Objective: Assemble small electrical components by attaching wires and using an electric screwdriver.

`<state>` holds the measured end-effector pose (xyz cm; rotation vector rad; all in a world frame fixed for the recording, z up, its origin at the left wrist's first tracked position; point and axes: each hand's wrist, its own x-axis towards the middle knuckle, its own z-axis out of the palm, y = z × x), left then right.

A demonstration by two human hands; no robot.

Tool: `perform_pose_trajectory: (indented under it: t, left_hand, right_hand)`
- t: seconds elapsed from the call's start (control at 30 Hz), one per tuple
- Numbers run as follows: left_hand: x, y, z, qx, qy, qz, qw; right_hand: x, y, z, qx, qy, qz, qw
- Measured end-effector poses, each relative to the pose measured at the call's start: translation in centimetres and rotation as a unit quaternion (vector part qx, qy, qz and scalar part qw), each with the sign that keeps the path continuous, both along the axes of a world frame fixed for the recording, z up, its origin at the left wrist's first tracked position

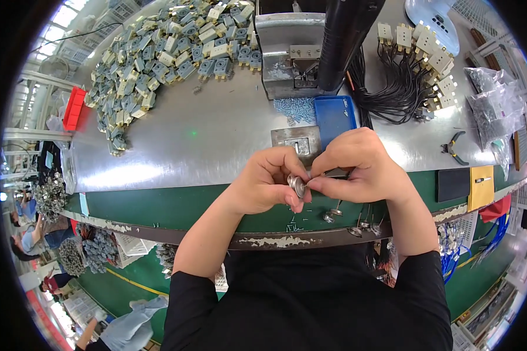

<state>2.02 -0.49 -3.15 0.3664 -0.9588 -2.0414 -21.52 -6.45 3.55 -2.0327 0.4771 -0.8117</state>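
Left hand (259, 186) has its grip clamped on a metal disc (300, 187), facing right, long axis roughly near-far. Right hand (363, 162) is at its rim, can't tell if clamped

Pliers (451, 147) right of right hand (360, 167)

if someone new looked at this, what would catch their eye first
Probably the big heap of grey and cream parts spread over the upper left of the metal tabletop. Next, the bundle of black cables with cream blocks at the upper right. At the centre, the left hand holds a small round metal piece, with the right hand close against it.
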Motion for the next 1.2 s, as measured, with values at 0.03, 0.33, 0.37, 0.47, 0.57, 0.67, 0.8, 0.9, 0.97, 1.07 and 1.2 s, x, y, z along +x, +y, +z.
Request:
perform_pose_trajectory:
  t: [0.03, 0.33, 0.37, 0.47, 0.57, 0.67, 0.8, 0.9, 0.97, 1.07, 1.2]
  left_hand:
    - [-0.3, 0.1, 0.1, -0.005, -0.011, 0.018, 1.000]
    - [-1.4, 0.2, -0.1, -0.136, -0.168, 0.246, 0.945]
    - [-1.3, 0.1, 0.0, -0.141, -0.168, 0.245, 0.945]
    - [-1.2, 0.0, 0.7, -0.316, -0.348, 0.356, 0.807]
    - [-1.0, 0.1, 1.1, -0.299, -0.324, 0.358, 0.823]
    - [-1.3, 0.5, 2.5, -0.153, -0.289, 0.318, 0.890]
    - [-0.3, 0.0, 3.3, -0.336, -0.361, 0.332, 0.804]
    - [0.0, -0.5, 3.1, -0.425, -0.415, 0.368, 0.715]
    - [0.1, -0.8, 2.6, -0.428, -0.429, 0.404, 0.685]
    - [-0.7, -1.4, 2.3, -0.445, -0.429, 0.469, 0.631]
    - [-1.0, -1.0, 1.9, -0.453, -0.412, 0.465, 0.640]
  right_hand:
    - [0.1, 0.1, -0.6, -0.025, -0.017, -0.005, 1.000]
    - [0.3, 0.0, -1.0, -0.135, -0.024, -0.070, 0.988]
    - [0.4, -0.1, -0.9, -0.184, -0.006, -0.088, 0.979]
    - [0.9, 0.0, -1.3, -0.248, 0.011, -0.114, 0.962]
    - [1.3, 0.8, -0.6, -0.230, 0.012, -0.132, 0.964]
    - [1.6, 1.2, -0.2, -0.207, 0.019, -0.177, 0.962]
    - [1.6, 1.4, -0.4, -0.197, 0.016, -0.155, 0.968]
    - [1.1, 1.6, 0.6, -0.082, 0.075, -0.112, 0.987]
    - [1.6, 1.8, 0.4, -0.049, 0.063, -0.098, 0.992]
    - [1.5, 1.6, 0.6, -0.011, 0.082, -0.073, 0.994]
    - [1.2, 1.7, 0.6, -0.023, 0.068, -0.100, 0.992]
